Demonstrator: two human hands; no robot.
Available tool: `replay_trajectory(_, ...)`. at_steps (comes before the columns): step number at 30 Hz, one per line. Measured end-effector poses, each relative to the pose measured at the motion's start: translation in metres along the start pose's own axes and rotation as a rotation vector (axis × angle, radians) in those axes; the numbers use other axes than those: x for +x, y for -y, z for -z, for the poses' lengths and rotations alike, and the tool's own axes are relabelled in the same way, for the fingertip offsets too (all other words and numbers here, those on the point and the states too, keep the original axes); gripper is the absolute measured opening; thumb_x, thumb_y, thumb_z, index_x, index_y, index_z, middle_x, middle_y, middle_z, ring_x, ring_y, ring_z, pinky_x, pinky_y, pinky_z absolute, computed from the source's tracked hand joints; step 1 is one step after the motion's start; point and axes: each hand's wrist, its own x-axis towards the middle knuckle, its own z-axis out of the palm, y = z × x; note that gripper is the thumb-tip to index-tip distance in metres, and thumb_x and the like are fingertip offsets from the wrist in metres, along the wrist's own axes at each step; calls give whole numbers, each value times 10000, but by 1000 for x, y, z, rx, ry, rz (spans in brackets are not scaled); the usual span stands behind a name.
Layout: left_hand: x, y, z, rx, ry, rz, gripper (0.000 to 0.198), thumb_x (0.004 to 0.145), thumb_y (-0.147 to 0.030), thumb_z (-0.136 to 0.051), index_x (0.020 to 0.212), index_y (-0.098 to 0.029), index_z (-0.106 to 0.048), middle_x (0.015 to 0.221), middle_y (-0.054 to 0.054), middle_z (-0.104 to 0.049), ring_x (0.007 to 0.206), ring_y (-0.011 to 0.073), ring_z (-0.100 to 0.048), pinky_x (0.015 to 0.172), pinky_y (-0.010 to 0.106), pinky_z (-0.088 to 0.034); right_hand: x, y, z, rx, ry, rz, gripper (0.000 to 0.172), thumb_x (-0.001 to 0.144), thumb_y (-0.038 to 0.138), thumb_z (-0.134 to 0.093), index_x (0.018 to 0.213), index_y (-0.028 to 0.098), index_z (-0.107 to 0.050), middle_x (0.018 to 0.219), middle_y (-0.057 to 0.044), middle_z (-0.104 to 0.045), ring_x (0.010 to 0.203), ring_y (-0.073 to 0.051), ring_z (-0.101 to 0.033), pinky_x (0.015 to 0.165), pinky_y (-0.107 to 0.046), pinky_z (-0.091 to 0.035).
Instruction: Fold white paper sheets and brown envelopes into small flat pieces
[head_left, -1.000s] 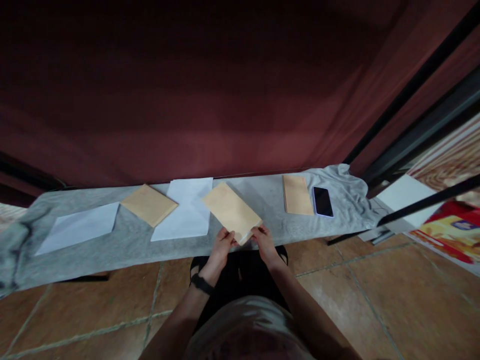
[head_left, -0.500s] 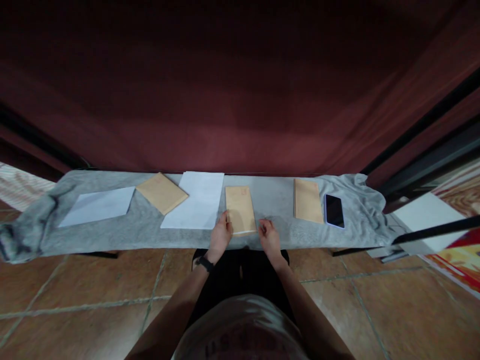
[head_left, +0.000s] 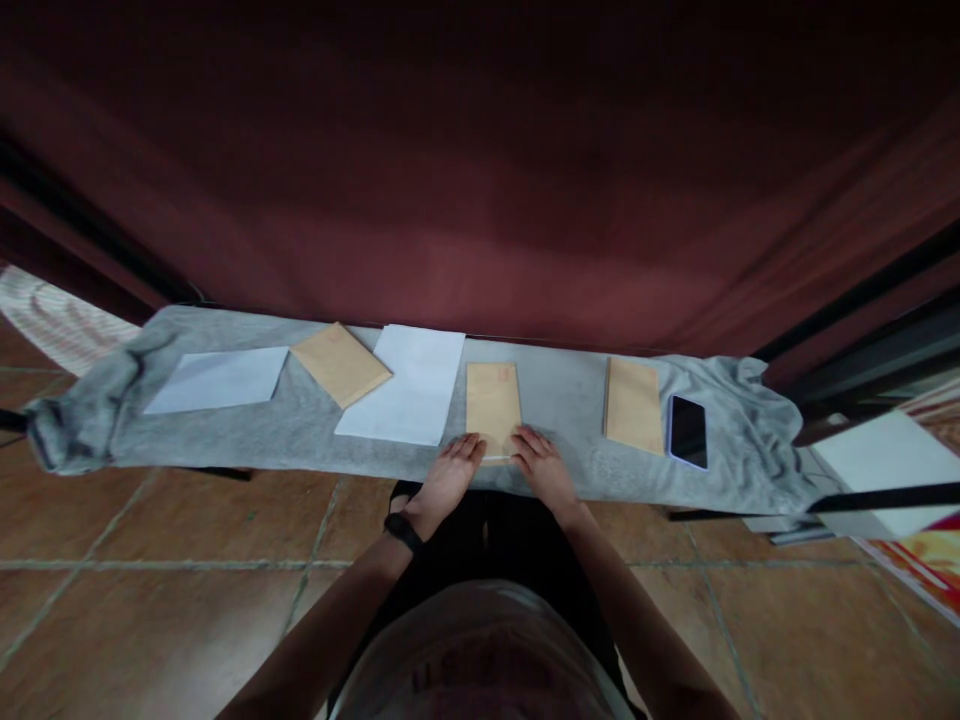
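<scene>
A brown paper envelope (head_left: 493, 400) lies upright in front of me on the grey cloth, with a faint red mark at its far right corner. A white strip shows across its near end. My left hand (head_left: 456, 467) rests on the near left corner, fingers stretched out and lying flat. On the near right corner lies my right hand (head_left: 541, 463), its fingers flat and pointing inward. Neither hand is wrapped round anything. To the left, a stack of white paper (head_left: 420, 385) is partly covered by another brown envelope (head_left: 341, 365).
Grey cloth (head_left: 562, 400) covers a long narrow table against a dark red curtain (head_left: 480, 220). Further right are a pile of brown envelopes (head_left: 634, 405) and a phone (head_left: 688, 432). A white sheet (head_left: 217, 380) lies at the left. Black bars stand at both sides.
Both hands have come down flat onto the envelope's near end; before, my left held its left edge and my right hovered by the right edge with curled fingers. The view has tilted slightly.
</scene>
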Motion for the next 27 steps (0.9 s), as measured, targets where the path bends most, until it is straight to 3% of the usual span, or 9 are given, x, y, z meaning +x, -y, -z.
replay_trajectory(6, 1, 2, 8, 31, 45, -50, 444, 951, -33, -407, 1347, -184, -539, 1436, 134, -582, 1365, 236, -515, 1111, 420, -440, 3, -3, 5, -5, 50, 29, 340, 1007, 252, -531, 1335, 221, -610, 1446, -72, -592, 1288, -262, -559, 1115, -446, -418)
replay_trajectory(12, 9, 3, 9, -7, -34, -46, 326, 991, -134, -437, 1267, -167, -606, 1385, 134, -616, 1292, 251, -572, 1111, 432, -433, 0, -10, -3, 123, -30, 3, 304, 1014, 284, -520, 1291, 252, -642, 1421, -46, -613, 1260, -236, -569, 1079, -419, -429)
replay_trajectory(15, 34, 4, 7, -79, -124, -63, 356, 1037, -270, -410, 1326, -161, -587, 1470, 127, -554, 1383, 241, -491, 1180, 424, -362, -1, -10, -7, 156, -73, -7, 301, 1021, 317, -503, 1276, 257, -652, 1384, -51, -639, 1224, -235, -587, 1055, -420, -434)
replay_trajectory(18, 76, 9, -1, -101, -177, -34, 473, 1049, -326, -363, 1471, -137, -464, 1608, 132, -386, 1506, 247, -316, 1228, 434, -283, -1, -10, -9, 161, -95, 7, 322, 1034, 326, -470, 1289, 240, -645, 1372, -63, -646, 1220, -236, -586, 1048, -421, -428)
replay_trajectory(21, 120, 19, -12, -89, -144, 40, 571, 1040, -355, -363, 1554, -109, -334, 1645, 140, -308, 1540, 259, -234, 1249, 453, -227, -1, -9, -9, 155, -105, 21, 321, 1036, 329, -462, 1279, 240, -652, 1361, -67, -651, 1213, -231, -589, 1032, -410, -432)
replay_trajectory(23, 142, 26, -18, -78, -85, 65, 586, 1042, -372, -345, 1553, -85, -333, 1645, 152, -299, 1540, 256, -234, 1259, 453, -191, -1, -9, -9, 143, -108, 23, 317, 1037, 327, -462, 1275, 242, -653, 1351, -67, -656, 1206, -230, -591, 1018, -405, -438)
replay_trajectory(27, 157, 35, -29, -76, -37, 19, 585, 1045, -396, -318, 1544, -94, -359, 1636, 135, -325, 1533, 232, -257, 1264, 426, -167, -1, -9, -7, 130, -102, 35, 322, 1040, 319, -454, 1296, 242, -634, 1347, -67, -657, 1188, -224, -595, 1005, -405, -443)
